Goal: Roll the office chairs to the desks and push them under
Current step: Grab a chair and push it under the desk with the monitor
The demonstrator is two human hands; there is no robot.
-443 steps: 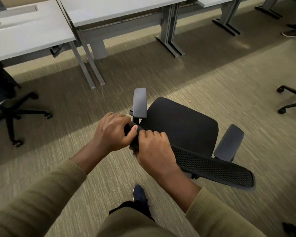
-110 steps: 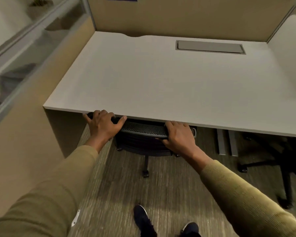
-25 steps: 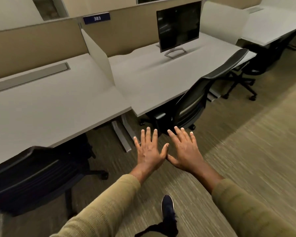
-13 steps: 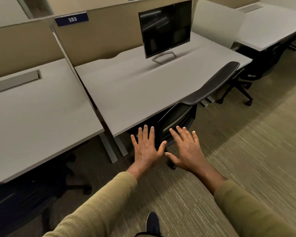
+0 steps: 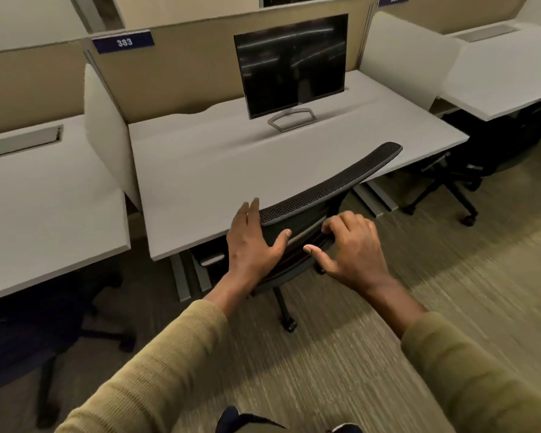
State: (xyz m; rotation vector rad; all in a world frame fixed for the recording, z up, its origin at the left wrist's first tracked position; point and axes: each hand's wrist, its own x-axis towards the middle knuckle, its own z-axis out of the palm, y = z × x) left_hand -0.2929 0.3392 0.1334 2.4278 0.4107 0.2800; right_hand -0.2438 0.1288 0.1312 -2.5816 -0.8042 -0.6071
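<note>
Both hands are at the mesh back of the office chair (image 5: 328,189), which stands at an angle against the front edge of the worktop (image 5: 219,170) that carries a monitor (image 5: 291,64). The seat looks already part-way beneath. The left hand (image 5: 252,242) is spread open at the near end of the backrest's top rail, thumb on the mesh; the right hand (image 5: 353,248) hovers just beside with fingers half-curled — neither is clamped on anything. The step in hand appears to be taking hold. Next, I judge, comes a firm two-handed grip, squaring the back to the worktop edge and a straight push — castors on carpet (image 5: 388,354) may drag.
</note>
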